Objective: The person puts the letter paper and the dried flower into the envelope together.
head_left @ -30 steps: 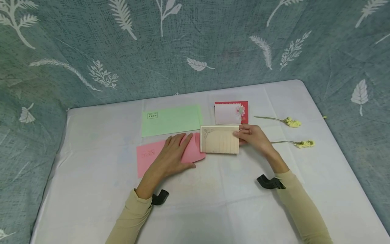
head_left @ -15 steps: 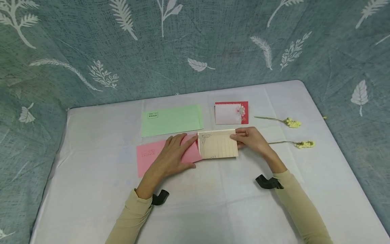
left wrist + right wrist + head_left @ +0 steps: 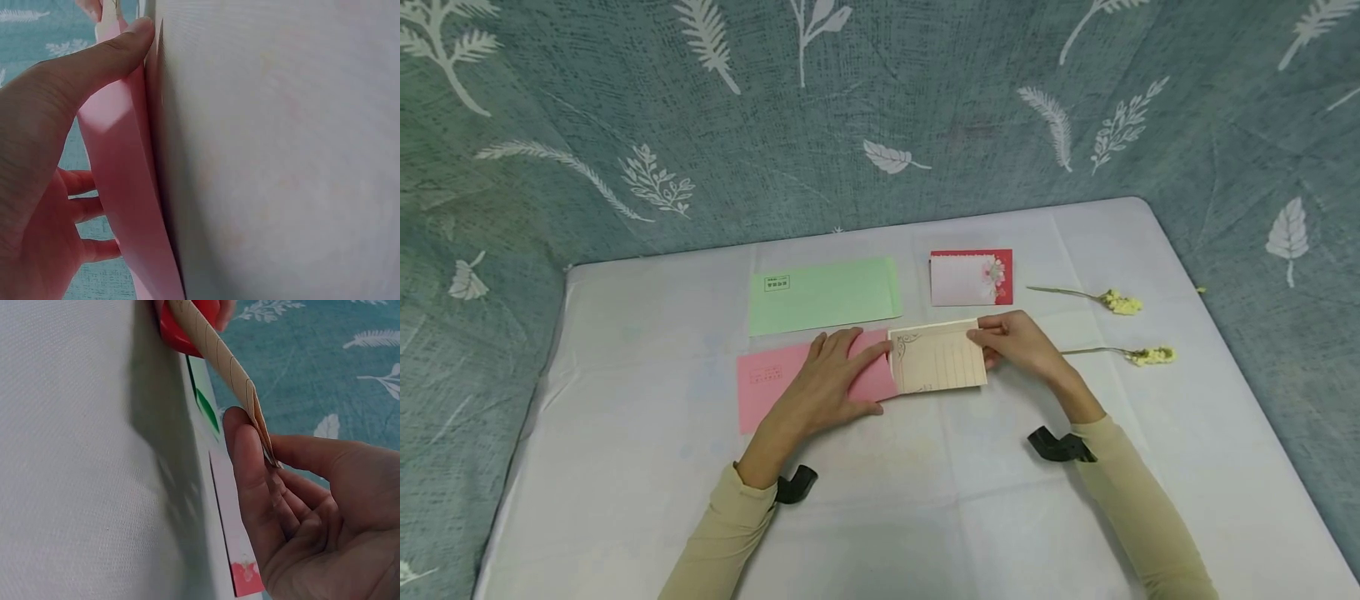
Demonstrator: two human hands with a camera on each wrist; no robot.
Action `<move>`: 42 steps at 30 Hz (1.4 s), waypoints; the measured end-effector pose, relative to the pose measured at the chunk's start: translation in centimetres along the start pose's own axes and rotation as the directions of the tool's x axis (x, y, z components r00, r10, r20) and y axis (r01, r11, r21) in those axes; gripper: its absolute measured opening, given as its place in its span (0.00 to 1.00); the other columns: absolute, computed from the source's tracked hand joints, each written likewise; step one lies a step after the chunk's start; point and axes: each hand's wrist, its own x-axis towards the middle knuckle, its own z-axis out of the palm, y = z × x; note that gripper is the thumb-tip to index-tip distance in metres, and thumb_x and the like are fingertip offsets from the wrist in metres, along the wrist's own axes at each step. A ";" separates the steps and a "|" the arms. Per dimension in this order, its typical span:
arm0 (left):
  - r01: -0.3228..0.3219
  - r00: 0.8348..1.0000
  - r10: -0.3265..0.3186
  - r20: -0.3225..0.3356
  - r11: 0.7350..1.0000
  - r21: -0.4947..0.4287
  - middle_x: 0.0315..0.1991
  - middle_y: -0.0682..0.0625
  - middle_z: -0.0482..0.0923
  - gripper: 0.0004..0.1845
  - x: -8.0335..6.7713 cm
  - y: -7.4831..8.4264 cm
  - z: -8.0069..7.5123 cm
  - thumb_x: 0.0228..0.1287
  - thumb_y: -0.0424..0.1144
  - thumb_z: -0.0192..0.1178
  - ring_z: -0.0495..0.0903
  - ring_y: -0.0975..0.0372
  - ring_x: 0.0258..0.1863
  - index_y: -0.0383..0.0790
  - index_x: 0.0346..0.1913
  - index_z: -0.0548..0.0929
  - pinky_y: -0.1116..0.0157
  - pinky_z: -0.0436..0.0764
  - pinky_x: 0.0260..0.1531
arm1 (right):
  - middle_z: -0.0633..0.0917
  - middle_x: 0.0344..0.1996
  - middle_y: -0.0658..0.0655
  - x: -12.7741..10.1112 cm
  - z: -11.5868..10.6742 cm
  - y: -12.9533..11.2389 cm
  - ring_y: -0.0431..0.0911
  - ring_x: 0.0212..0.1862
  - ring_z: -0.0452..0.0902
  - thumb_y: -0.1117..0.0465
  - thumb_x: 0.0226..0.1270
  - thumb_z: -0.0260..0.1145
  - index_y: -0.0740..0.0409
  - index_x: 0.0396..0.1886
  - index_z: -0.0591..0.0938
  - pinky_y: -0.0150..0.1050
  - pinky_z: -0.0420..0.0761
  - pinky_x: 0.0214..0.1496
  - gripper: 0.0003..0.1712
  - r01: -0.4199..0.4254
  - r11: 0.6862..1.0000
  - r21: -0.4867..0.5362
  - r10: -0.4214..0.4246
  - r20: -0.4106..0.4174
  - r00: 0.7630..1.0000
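Left of centre frame: left hand lies on the pink envelope, fingers fairly straight on top, thumb hooked at the near edge lifting the flap end; the left wrist view shows the thumb on the raised pink flap.

Centre: beige lined card sits tilted, its left edge at the envelope mouth, lifted off the tabletop.

Right of centre: right hand pinches the card's right edge between thumb and fingers; the grip is small and sits on one edge only.

Risks:
- Card corner could catch on the flap or the mouth edge and buckle, since it comes in at an angle.
- The one-edge pinch lets the card pivot or bow if pushed hard.
- Envelope could skid left if the left hand's pressure eases.
- Thumb could crease the flap if it lifts too far.

Upper area: green envelope, red card, two dried flower stems well apart from the work.
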 end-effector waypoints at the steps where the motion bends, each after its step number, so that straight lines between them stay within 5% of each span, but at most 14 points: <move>1: -0.002 1.000 0.002 0.001 1.000 0.005 0.69 0.37 0.61 0.48 0.0 0.0 0.0 0.48 0.61 0.73 0.59 0.45 0.70 0.60 0.73 0.64 0.42 0.51 0.70 | 0.87 0.38 0.69 0.0 0.0 0.0 0.41 0.26 0.82 0.61 0.72 0.62 0.80 0.62 0.70 0.37 0.84 0.32 0.29 0.002 1.000 0.002 -0.002 0.003 1.000; 18: -0.021 1.000 0.020 0.020 0.998 0.051 0.69 0.37 0.60 0.48 0.4 0.2 0.0 0.49 0.62 0.72 0.59 0.45 0.69 0.58 0.74 0.63 0.42 0.54 0.69 | 0.87 0.26 0.59 0.9 1.7 0.5 0.41 0.24 0.82 0.60 0.71 0.63 0.78 0.55 0.77 0.36 0.85 0.31 0.24 0.002 0.999 0.032 -0.003 0.029 1.000; 27: -0.027 0.999 0.025 0.034 0.998 0.059 0.69 0.36 0.60 0.48 0.5 0.2 -0.3 0.49 0.62 0.71 0.59 0.44 0.69 0.58 0.74 0.64 0.42 0.54 0.69 | 0.83 0.21 0.55 1.4 2.6 0.1 0.40 0.22 0.79 0.58 0.69 0.66 0.72 0.49 0.82 0.32 0.82 0.29 0.20 -0.011 1.000 -0.018 0.011 -0.019 1.000; 42: -0.031 0.999 0.029 0.040 0.997 0.071 0.69 0.36 0.60 0.47 0.5 0.3 -0.3 0.49 0.63 0.71 0.60 0.44 0.69 0.59 0.74 0.64 0.42 0.53 0.69 | 0.84 0.19 0.53 1.4 3.8 -0.5 0.38 0.21 0.80 0.59 0.64 0.70 0.72 0.40 0.84 0.32 0.83 0.29 0.17 -0.053 0.997 0.052 0.057 -0.093 0.994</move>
